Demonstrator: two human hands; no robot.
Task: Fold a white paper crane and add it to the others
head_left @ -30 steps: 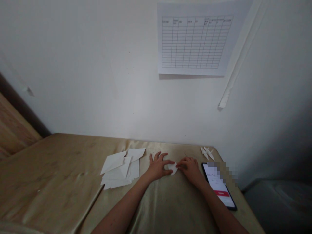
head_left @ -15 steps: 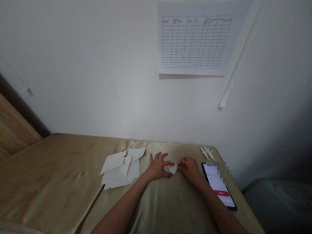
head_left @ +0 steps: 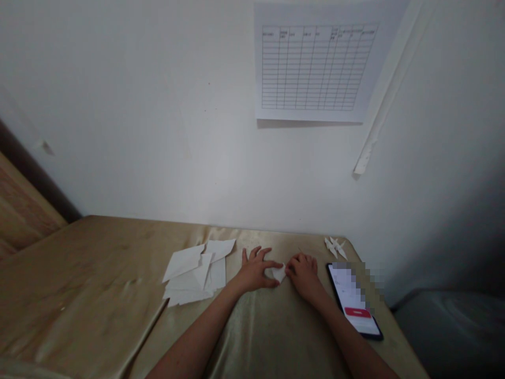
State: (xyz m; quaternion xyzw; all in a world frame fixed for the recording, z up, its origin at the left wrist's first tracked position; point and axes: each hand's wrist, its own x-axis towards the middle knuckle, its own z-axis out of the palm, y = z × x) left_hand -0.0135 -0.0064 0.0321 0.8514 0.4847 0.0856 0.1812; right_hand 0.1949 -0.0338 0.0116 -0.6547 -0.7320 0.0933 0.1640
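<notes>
A small folded piece of white paper (head_left: 278, 273) lies on the tan satin-like cover between my hands. My left hand (head_left: 255, 271) has its thumb and index finger on the paper's left side, holding it, while its other fingers spread away over the cover. At the paper's right edge, my right hand (head_left: 304, 273) pinches with thumb and fingertips, the remaining fingers curled. The fingers partly hide the paper, so its exact folds cannot be made out.
Left of my hands lies a loose pile of white paper sheets (head_left: 193, 275). A phone with a lit screen (head_left: 357, 311) rests at right, and small folded white paper figures (head_left: 335, 247) sit behind it. A wall with a printed table sheet (head_left: 315, 68) rises behind the covered surface (head_left: 110, 273).
My right hand has shifted very slightly to the left along the paper's edge. My left hand and the paper stay nearly where they were.
</notes>
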